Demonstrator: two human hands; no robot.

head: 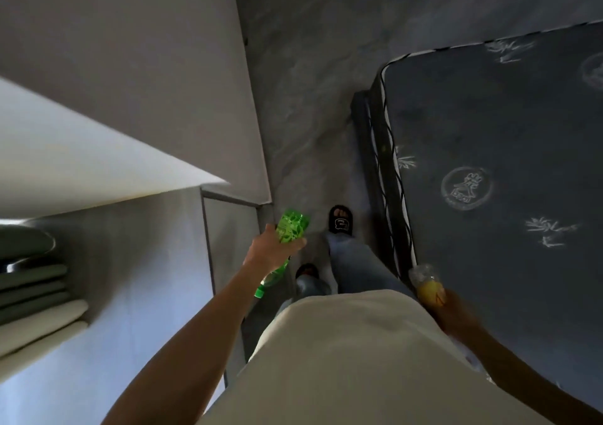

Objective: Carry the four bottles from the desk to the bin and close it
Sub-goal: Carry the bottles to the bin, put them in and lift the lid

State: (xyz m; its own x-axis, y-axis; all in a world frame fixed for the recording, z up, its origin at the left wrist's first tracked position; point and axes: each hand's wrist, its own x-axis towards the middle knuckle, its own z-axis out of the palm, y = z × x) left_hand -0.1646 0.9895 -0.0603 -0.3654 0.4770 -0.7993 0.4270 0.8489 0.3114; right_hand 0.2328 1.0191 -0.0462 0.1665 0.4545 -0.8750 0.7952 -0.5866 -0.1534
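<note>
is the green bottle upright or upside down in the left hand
Upside down, tilted: the green bottle has its cap end low, below the left hand, and its base pointing up and away.

Grey floor, dark mattress, white wall

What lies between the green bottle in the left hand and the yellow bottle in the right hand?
In the head view, the person's own legs in light jeans and the hem of their beige shirt fill the stretch between the green bottle and the yellow bottle.
</note>
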